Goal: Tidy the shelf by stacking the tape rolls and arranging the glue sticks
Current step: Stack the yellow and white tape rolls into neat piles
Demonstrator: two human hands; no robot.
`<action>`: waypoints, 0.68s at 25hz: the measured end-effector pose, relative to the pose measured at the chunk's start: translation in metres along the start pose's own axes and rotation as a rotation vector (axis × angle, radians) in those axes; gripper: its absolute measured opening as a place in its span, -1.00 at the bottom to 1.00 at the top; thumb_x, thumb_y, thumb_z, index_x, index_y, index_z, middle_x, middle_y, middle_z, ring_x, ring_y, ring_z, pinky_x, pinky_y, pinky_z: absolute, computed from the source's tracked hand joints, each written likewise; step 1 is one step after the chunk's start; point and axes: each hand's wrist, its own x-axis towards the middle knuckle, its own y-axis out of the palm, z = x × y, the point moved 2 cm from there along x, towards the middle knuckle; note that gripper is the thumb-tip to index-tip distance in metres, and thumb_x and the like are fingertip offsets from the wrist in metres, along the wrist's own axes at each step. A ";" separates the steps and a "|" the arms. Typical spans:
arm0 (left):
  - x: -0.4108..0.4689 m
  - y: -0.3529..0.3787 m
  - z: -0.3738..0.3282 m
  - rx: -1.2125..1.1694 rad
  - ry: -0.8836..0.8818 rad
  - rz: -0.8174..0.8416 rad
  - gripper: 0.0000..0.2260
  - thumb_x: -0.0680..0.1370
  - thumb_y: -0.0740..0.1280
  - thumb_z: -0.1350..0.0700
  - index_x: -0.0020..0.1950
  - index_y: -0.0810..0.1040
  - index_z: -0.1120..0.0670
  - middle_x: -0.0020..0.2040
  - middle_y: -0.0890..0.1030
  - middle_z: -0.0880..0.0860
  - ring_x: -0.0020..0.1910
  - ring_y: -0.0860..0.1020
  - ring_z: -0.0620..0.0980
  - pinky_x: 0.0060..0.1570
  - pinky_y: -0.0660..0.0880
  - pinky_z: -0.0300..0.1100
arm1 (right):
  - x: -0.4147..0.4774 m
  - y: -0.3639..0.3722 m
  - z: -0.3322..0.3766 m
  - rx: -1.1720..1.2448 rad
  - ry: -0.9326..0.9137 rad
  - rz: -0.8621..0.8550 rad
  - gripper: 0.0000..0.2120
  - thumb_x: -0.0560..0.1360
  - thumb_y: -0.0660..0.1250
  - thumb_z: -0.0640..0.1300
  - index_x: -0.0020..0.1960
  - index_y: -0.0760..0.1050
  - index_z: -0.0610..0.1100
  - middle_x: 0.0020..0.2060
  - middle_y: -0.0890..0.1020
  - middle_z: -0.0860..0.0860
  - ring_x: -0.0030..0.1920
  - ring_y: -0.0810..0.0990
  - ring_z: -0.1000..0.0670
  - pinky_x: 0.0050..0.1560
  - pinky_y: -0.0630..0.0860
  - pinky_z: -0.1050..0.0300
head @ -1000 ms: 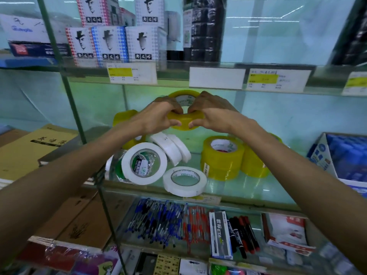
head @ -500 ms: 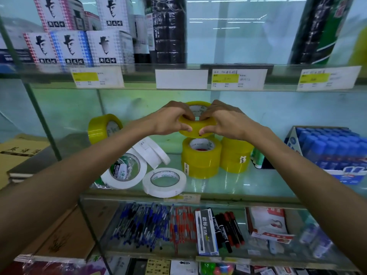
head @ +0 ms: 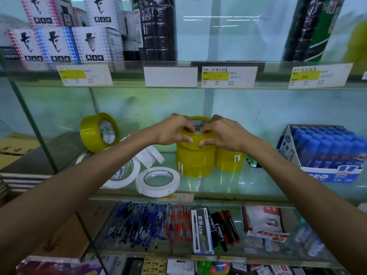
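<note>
My left hand (head: 170, 129) and my right hand (head: 224, 133) both grip a yellow tape roll (head: 195, 138) that lies flat on top of another yellow roll (head: 195, 162) on the glass shelf (head: 228, 187). A third yellow roll (head: 228, 160) stands just right of that stack. Another yellow roll (head: 99, 132) stands on edge at the left. White tape rolls lie in front: one flat (head: 157, 181), one leaning behind my left forearm (head: 124, 174), two small ones on edge (head: 152, 156). An open box of blue-capped glue sticks (head: 327, 149) sits at the shelf's right end.
A glass shelf above carries printed boxes (head: 59, 44), black roll stacks (head: 158, 28) and price labels (head: 228, 76). The shelf below holds pens (head: 143, 223), markers (head: 224, 225) and small packets. A glass divider (head: 33, 124) stands at the left with notebooks (head: 17, 147) beyond it.
Both hands have lowered the yellow roll from mid-air down onto the yellow roll standing on the shelf. The camera has moved closer and shifted right.
</note>
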 end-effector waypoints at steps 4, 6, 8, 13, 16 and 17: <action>-0.002 0.005 0.003 0.005 0.011 0.012 -0.74 0.44 0.45 0.06 0.09 0.63 0.11 -0.07 0.54 -0.04 -0.10 0.45 -0.11 -0.10 0.31 -0.26 | 0.000 0.006 0.001 0.004 -0.014 0.002 -0.60 0.41 0.34 0.25 0.13 0.54 0.03 0.03 0.60 0.04 0.14 0.44 0.01 -0.02 0.47 0.01; -0.002 0.006 0.004 -0.001 0.018 0.013 -0.74 0.44 0.45 0.06 0.08 0.63 0.11 -0.04 0.58 0.00 -0.10 0.44 -0.11 -0.11 0.29 -0.28 | 0.001 0.007 0.002 -0.010 -0.016 0.011 -0.60 0.41 0.33 0.26 0.13 0.54 0.04 0.02 0.60 0.04 0.13 0.45 0.02 -0.03 0.47 0.01; -0.004 0.005 0.005 -0.003 0.017 0.013 -0.75 0.44 0.45 0.06 0.08 0.63 0.11 -0.03 0.58 0.02 -0.11 0.44 -0.10 -0.14 0.26 -0.30 | 0.002 0.007 0.003 0.004 -0.015 0.015 -0.60 0.41 0.33 0.26 0.13 0.54 0.05 0.02 0.61 0.03 0.12 0.45 0.02 -0.02 0.48 -0.02; -0.003 0.008 0.008 -0.027 -0.021 0.015 -0.71 0.45 0.44 0.04 0.13 0.62 0.10 0.03 0.60 0.05 -0.04 0.49 -0.06 -0.09 0.30 -0.29 | -0.001 0.007 0.003 0.045 0.014 0.024 -0.58 0.42 0.33 0.25 0.18 0.55 0.07 0.06 0.61 0.00 0.14 0.46 -0.02 0.00 0.47 0.00; -0.010 0.013 0.011 -0.081 -0.043 -0.026 -0.69 0.45 0.43 0.04 0.16 0.61 0.10 0.10 0.62 0.07 0.05 0.54 0.00 0.01 0.40 -0.23 | -0.001 0.007 0.005 0.013 0.023 0.017 -0.58 0.42 0.33 0.24 0.20 0.55 0.08 0.05 0.61 -0.04 0.12 0.48 -0.06 -0.02 0.44 0.03; -0.013 0.015 0.010 -0.085 -0.037 -0.046 -0.69 0.46 0.43 0.04 0.17 0.61 0.10 0.12 0.63 0.08 0.07 0.55 0.01 0.05 0.42 -0.20 | -0.002 0.005 0.007 -0.005 0.025 0.013 -0.59 0.42 0.33 0.24 0.20 0.55 0.09 0.04 0.61 -0.06 0.11 0.49 -0.07 -0.03 0.43 0.03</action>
